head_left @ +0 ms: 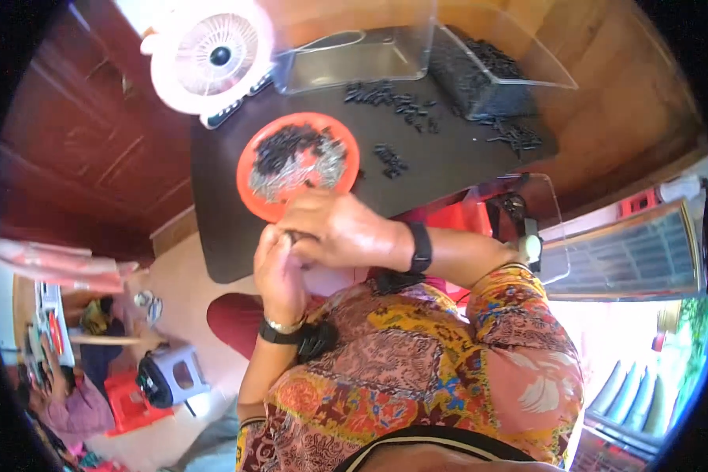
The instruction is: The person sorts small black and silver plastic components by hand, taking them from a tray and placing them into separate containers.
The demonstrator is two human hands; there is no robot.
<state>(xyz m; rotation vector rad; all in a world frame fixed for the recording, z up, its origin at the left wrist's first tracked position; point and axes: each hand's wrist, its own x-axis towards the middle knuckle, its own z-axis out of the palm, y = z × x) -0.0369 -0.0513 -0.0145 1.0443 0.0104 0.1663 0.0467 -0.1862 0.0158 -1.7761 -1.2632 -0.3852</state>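
My left hand (277, 271) and my right hand (340, 226) meet just in front of the near rim of an orange-red plate (248, 185). Both are closed, with thumbs and fingertips pinched together. A speck of something dark (293, 235) shows between the fingers, too small to name. On the plate lie a heap of small black pieces (282, 148) and a spread of thin silvery metal pins (330, 163). The right hand's knuckles overlap the plate's near edge and hide part of it.
A dark table (440, 161) carries a white fan (220, 55), a clear bin (354, 67), and another clear bin full of black pieces (480, 75). More black pieces (389, 160) lie loose right of the plate. On the left, another person (75, 409) is near red and grey stools (182, 376).
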